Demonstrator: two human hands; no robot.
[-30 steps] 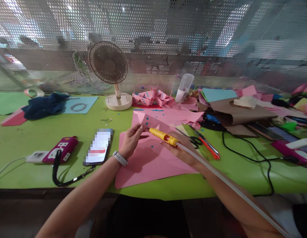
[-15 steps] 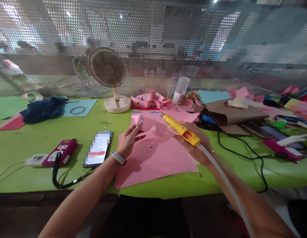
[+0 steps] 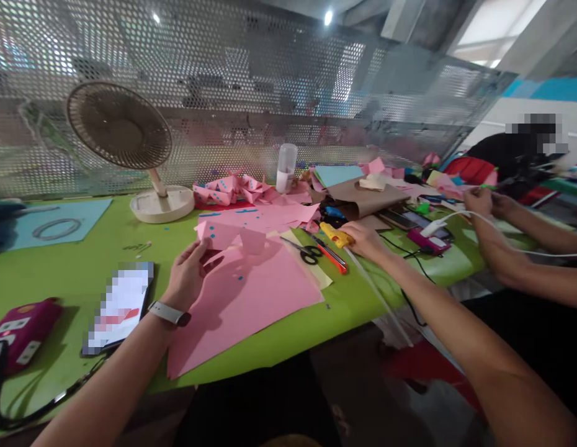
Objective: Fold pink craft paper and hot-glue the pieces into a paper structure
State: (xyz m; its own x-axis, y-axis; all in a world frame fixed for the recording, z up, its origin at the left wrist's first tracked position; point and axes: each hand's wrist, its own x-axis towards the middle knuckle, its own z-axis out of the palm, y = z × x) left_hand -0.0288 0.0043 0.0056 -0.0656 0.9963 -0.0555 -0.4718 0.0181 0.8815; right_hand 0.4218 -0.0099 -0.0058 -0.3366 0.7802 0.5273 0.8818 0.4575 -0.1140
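My left hand pinches the edge of a folded pink paper piece with blue dots, above a large pink paper sheet. Off to the right, my right hand is closed around a yellow glue gun, low over the green table. A long translucent glue stick trails from its rear. Black-handled scissors and an orange-red utility knife lie between the sheet and the glue gun.
On the left are a phone, a purple power strip and a fan. Behind the sheet stand folded pink paper shapes and a bottle. Another person's hands work at far right, near a white cable.
My right hand has carried the glue gun from above the pink paper to the right and down, uncovering scissors and knife. The view has turned right. My left hand still holds the paper.
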